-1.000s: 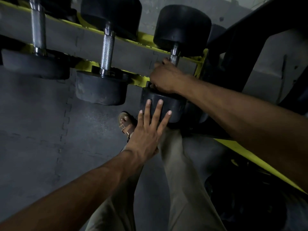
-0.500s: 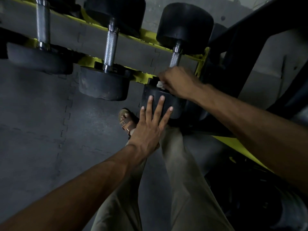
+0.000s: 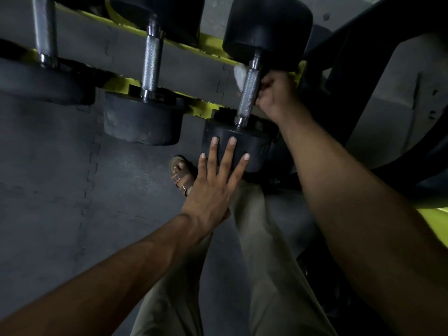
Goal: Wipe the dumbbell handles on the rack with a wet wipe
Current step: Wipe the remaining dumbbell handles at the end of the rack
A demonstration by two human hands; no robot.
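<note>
One knurled steel dumbbell handle (image 3: 247,93) is mid-wipe: right hand (image 3: 275,94) wraps a white wet wipe (image 3: 240,73) round it; left hand (image 3: 211,190), flat, steadies; other handles (image 3: 152,61) possibly remain.

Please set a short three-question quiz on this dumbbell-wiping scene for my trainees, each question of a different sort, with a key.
1. Multiple choice: the left hand lays its straight fingers on A the floor, B the rightmost dumbbell's near head, C the middle dumbbell's handle.
2. True or false: the right hand is at the middle dumbbell's handle.
3. Fill in: the white thing poking out beside the rightmost handle is the ____.

Key: 1 B. 2 False: it curls round the rightmost handle. 3 wet wipe.
</note>
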